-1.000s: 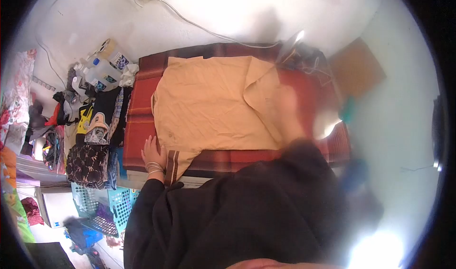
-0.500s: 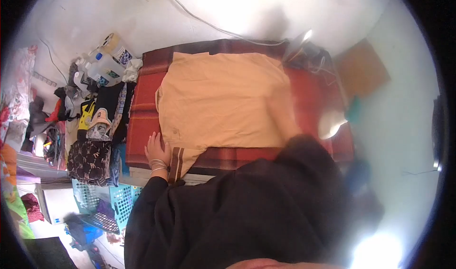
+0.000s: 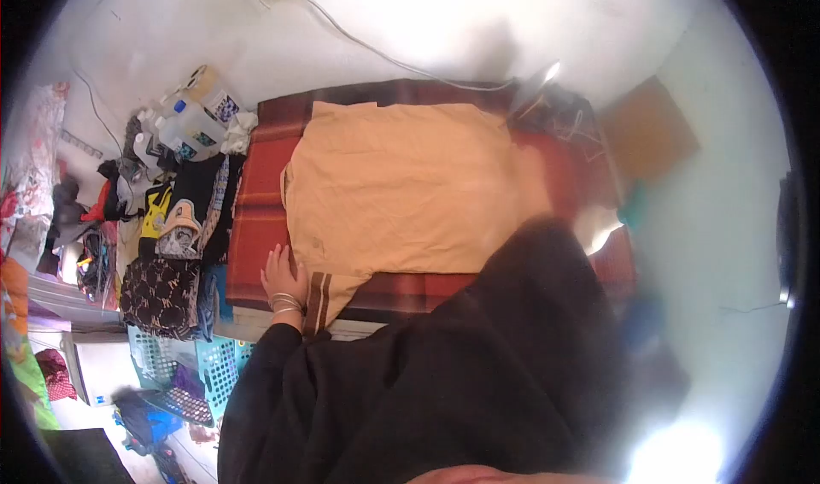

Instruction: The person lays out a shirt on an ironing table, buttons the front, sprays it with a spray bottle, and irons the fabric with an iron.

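Note:
A tan shirt (image 3: 393, 185) lies spread fairly flat on a red and dark checked cloth (image 3: 256, 219). Its sleeve (image 3: 340, 292), banded with brown stripes at the cuff, hangs toward me over the near edge. My left hand (image 3: 282, 277), with bangles at the wrist, rests flat with fingers stretched out, at the shirt's lower left corner beside the striped sleeve. Over the shirt's right edge is my right hand (image 3: 531, 181), smeared by motion, so its fingers cannot be made out. A dark sleeve covers that arm.
Folded clothes (image 3: 162, 292) are stacked along the left, with plastic jugs (image 3: 190, 129) behind them. A blurred object with a shiny edge (image 3: 547, 82) stands back right; a white item with a teal tip (image 3: 598, 228) is on the right. A cable (image 3: 376, 48) runs along the wall.
My right hand has moved right and slightly away from me, from on the shirt to its right edge. My left hand stays by the sleeve. The view has shifted slightly.

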`<state>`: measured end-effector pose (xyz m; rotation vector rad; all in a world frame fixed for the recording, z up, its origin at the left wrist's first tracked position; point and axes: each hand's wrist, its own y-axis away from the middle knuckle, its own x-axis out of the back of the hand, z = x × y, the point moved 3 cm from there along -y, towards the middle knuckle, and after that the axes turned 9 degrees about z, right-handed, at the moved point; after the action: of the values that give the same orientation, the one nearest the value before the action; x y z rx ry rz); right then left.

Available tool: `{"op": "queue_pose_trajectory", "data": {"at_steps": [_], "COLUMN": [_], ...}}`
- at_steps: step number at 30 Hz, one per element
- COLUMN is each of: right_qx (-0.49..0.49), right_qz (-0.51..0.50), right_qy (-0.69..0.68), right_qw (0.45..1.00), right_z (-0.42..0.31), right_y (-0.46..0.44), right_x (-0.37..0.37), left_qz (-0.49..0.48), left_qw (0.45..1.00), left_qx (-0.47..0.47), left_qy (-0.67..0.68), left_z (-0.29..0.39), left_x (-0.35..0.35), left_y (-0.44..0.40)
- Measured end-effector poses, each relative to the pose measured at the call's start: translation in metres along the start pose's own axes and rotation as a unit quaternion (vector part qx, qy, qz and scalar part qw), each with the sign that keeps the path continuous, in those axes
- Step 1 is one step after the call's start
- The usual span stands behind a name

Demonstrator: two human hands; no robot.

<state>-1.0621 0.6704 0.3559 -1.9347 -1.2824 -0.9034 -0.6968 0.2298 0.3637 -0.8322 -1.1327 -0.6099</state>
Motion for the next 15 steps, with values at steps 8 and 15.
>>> {"op": "queue_pose_trajectory", "data": {"at_steps": [8, 15], "right_qx": [-0.055, 0.141], "right_qz": [-0.012, -0.005], "right_qy": [-0.012, -0.127], "right_qw": [0.998, 0.982], "right_z": [-0.017, -0.024], "right_y": [0.005, 0.016], "right_x": [-0.001, 0.004], "left_qz": [0.013, 0.015], "left_qw": [1.000, 1.000], "left_qx": [-0.007, -0.007], "left_qy": [0.014, 0.009], "left_z": [-0.001, -0.006], "left_x": [-0.002, -0.008], "left_y": [0.001, 0.001]}}
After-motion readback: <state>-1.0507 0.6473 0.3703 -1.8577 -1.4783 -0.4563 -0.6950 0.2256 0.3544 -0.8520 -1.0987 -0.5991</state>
